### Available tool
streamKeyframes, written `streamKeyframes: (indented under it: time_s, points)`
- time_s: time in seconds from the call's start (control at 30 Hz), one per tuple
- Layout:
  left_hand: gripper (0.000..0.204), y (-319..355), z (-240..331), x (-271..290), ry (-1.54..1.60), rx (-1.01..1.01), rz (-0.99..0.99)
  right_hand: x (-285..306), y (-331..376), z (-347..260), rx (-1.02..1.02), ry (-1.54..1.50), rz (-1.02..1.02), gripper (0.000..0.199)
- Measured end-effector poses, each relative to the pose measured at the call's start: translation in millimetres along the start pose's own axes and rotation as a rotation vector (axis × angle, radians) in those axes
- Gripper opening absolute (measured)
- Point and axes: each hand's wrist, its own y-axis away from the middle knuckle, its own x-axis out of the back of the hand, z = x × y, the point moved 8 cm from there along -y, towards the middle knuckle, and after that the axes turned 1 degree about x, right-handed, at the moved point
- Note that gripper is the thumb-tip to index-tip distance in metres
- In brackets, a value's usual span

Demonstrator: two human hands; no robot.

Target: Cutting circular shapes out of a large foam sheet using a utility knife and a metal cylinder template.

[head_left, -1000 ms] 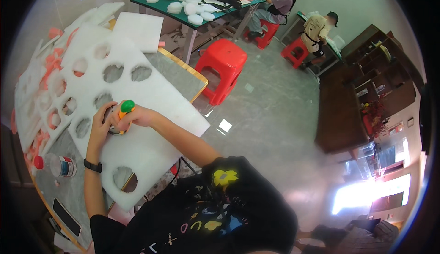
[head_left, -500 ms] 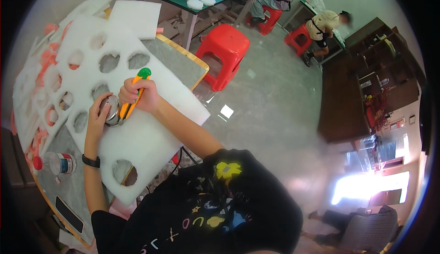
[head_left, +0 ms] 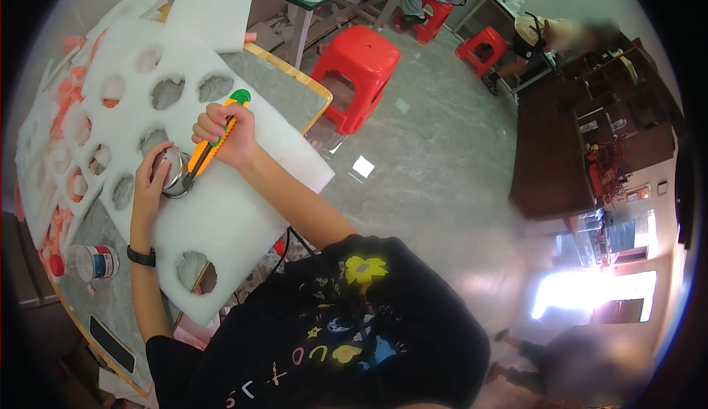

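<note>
Drawn away from the left hand (head_left: 150,177) since a second ago, the right hand (head_left: 234,137) is wrapped round a knife (head_left: 209,154) beside a metal tin (head_left: 175,174), held by the left fingers (head_left: 160,174) on foam (head_left: 243,204) where several holes (head_left: 168,94) are cut but much beside the tin is left whole.

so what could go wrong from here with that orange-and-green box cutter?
1. Cut: the right grip holds the orange-and-green box cutter tip-down, close beside the round silver metal tin. A slip across it could reach the left grip, which is on the tin.
2. Shift: the flat white foam sheet overhangs the edge of the grey-topped, wood-edged table, so pressing on the overhang might flex it.
</note>
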Motion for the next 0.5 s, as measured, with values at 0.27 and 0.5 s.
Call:
streamKeyframes:
  time_s: [0.27,0.5]
  points:
    - [0.029,0.4,2.5,-0.9,0.013,0.007,0.004,4.9,0.2,-0.7,0.017,-0.062,0.03,0.026]
    - [0.028,0.7,-2.0,1.1,0.01,0.036,0.014,5.7,0.5,-0.4,0.013,-0.094,0.047,0.026]
